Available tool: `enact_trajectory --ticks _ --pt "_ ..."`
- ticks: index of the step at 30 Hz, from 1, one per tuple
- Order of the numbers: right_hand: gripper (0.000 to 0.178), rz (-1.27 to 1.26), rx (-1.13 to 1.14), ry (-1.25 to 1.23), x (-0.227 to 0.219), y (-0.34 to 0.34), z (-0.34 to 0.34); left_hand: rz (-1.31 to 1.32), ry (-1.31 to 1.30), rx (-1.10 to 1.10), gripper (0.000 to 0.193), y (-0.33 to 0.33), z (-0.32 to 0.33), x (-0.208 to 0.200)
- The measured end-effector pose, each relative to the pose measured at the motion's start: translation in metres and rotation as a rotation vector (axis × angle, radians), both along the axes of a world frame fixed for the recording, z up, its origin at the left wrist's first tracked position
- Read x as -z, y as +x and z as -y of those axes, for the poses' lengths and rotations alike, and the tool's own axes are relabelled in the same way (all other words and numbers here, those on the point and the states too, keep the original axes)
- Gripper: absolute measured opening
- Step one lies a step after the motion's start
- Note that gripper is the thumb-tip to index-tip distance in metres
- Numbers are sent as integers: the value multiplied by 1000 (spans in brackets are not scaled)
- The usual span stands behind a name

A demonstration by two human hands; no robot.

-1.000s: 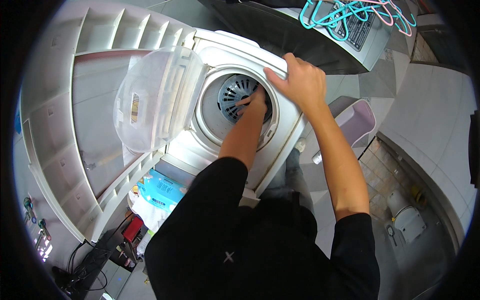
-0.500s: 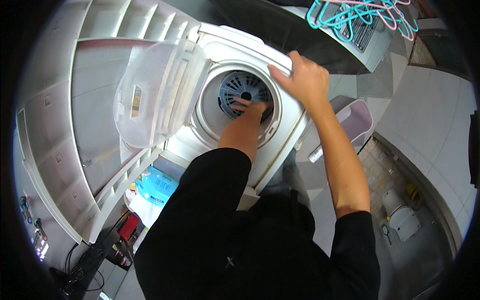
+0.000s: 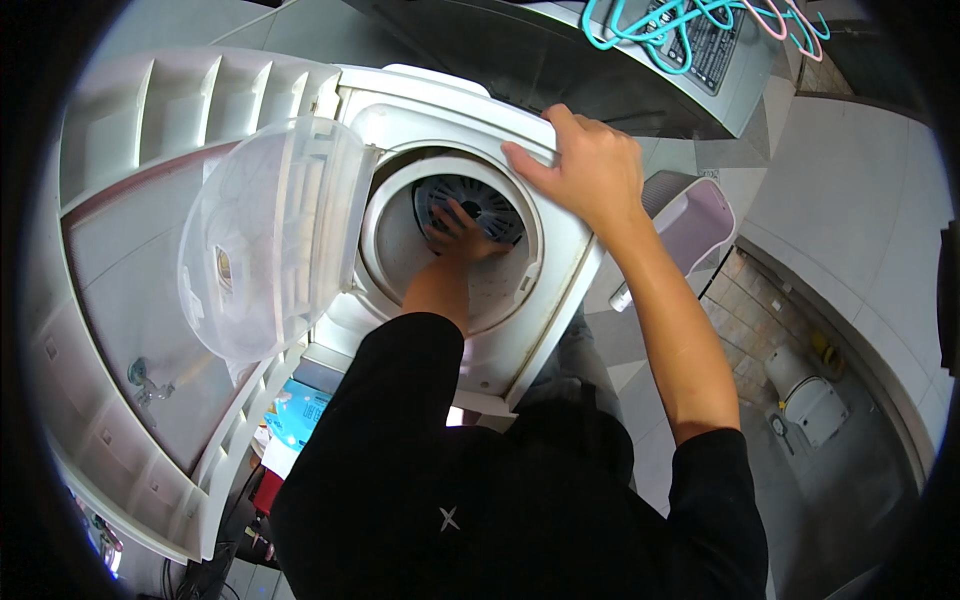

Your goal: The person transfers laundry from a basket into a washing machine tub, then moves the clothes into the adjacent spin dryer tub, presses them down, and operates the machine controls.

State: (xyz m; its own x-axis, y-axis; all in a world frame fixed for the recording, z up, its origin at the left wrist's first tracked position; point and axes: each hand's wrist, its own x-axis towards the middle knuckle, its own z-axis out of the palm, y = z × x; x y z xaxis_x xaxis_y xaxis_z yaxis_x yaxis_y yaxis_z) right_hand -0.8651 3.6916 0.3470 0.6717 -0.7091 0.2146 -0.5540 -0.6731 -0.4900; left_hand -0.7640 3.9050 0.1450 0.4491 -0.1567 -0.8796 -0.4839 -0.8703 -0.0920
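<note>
My left hand [image 3: 462,240] reaches down into the round spin tub [image 3: 392,262] of a white washing machine [image 3: 405,120]. Its fingers are spread over the dark slotted disc [image 3: 508,212] at the bottom, and I see nothing held in it. The tub sits off-centre, with a dark gap along its far rim. At the machine's far right corner, my right hand [image 3: 595,178] grips the top edge, thumb on the near side. A clear plastic inner lid [image 3: 305,205] stands raised to the left of the tub.
A large white ribbed outer cover [image 3: 100,135] is raised at the left. Turquoise hangers [image 3: 672,50] and a keyboard [image 3: 712,62] lie on a grey surface at the far right. A pale purple bin [image 3: 692,235] stands right of the machine. A blue packet [image 3: 297,412] is near its lower left.
My left hand has moved left inside the tub, its fingers spreading wider. The tub has shifted nearer within its opening, widening the far gap. My right hand keeps its grip on the corner.
</note>
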Motion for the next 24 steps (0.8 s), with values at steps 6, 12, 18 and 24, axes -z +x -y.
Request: enact_trajectory --ticks 6,12,18,24 --pt "49 -42 14 -4 2 2 -1 -5 121 -222 161 -23 24 18" --pt "48 -44 10 -30 -6 7 -4 19 44 -438 161 -34 14 60" --pt "49 -74 5 -30 0 0 -6 -40 90 -236 161 -16 20 20" --pt "52 -50 4 -10 -3 4 -5 -44 71 380 154 44 5 -12"
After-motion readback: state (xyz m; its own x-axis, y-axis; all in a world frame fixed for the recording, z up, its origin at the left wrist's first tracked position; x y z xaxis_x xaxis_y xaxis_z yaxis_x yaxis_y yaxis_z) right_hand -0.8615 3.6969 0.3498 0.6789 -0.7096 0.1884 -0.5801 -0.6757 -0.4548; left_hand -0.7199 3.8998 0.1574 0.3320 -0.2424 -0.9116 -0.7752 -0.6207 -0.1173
